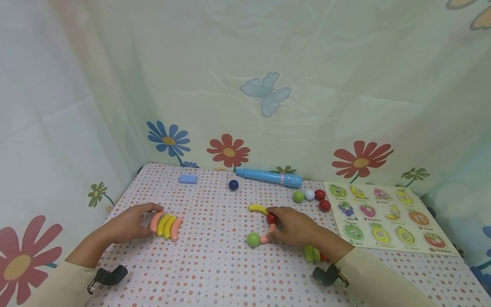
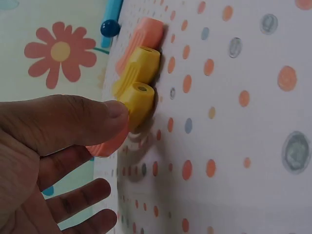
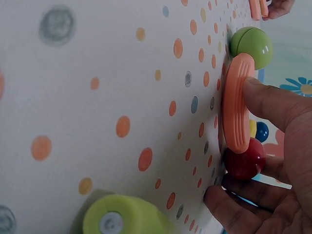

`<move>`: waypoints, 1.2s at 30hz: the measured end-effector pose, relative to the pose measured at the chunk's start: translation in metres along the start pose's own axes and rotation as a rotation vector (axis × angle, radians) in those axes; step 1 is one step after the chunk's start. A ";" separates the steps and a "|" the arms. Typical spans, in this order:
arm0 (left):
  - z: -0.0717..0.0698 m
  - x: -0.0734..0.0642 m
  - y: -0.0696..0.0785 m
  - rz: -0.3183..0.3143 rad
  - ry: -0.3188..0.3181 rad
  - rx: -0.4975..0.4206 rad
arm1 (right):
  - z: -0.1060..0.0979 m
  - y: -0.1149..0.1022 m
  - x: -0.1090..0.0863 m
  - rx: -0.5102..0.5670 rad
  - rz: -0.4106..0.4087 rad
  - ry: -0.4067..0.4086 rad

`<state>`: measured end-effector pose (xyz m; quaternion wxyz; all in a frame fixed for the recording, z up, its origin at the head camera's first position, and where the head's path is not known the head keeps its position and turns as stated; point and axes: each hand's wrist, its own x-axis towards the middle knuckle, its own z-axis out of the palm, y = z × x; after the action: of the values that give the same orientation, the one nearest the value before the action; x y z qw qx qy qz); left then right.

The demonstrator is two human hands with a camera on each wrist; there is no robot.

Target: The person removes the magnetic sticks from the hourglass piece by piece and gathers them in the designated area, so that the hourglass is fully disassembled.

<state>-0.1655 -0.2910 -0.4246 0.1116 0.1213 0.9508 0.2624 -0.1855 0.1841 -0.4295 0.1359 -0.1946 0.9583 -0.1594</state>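
On the left of the dotted table, my left hand (image 1: 130,222) pinches the outermost pink curved toy stick (image 2: 111,144) between thumb and forefinger, other fingers spread. Beside it stand two yellow curved sticks (image 2: 140,100) and another pink one (image 1: 176,229), side by side. My right hand (image 1: 293,226) lies over a short chain: a green ball (image 1: 253,239), a pink curved stick (image 3: 237,105), a red ball (image 3: 245,160) and a yellow curved stick (image 1: 258,209). Its thumb presses the pink stick while its bent fingers reach round the red ball.
Behind are a blue block (image 1: 188,179), a dark blue ball (image 1: 233,184) and a light blue tube (image 1: 268,176). Green, white and red balls (image 1: 324,206) sit right, beside a fruit picture board (image 1: 377,215). Green sticks (image 1: 311,253) lie under the right forearm. A curtain (image 1: 230,85) backs the table.
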 end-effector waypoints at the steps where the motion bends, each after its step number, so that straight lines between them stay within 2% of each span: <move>1: 0.001 0.000 -0.001 -0.005 -0.004 0.002 | 0.000 0.000 0.000 -0.001 0.002 -0.001; 3: 0.003 0.001 -0.003 -0.013 -0.011 0.001 | 0.000 0.000 0.000 -0.003 0.004 -0.003; 14: 0.007 0.001 -0.008 0.043 -0.028 0.014 | -0.003 -0.001 -0.002 -0.002 0.003 -0.009; 21: 0.009 0.001 -0.001 0.043 -0.001 0.078 | -0.001 -0.001 -0.001 0.006 0.013 -0.011; 26: 0.012 0.002 0.024 0.051 0.070 0.108 | 0.000 -0.001 -0.001 0.010 0.019 -0.009; 29: 0.014 0.004 0.046 0.092 0.098 0.102 | 0.001 0.000 0.000 0.007 0.014 -0.004; 36: 0.031 0.011 0.094 0.197 0.051 0.078 | 0.001 -0.001 0.000 0.004 0.021 0.004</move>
<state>-0.1516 -0.1949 -0.4029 0.0566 0.2116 0.9462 0.2381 -0.1846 0.1832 -0.4302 0.1359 -0.1838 0.9602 -0.1604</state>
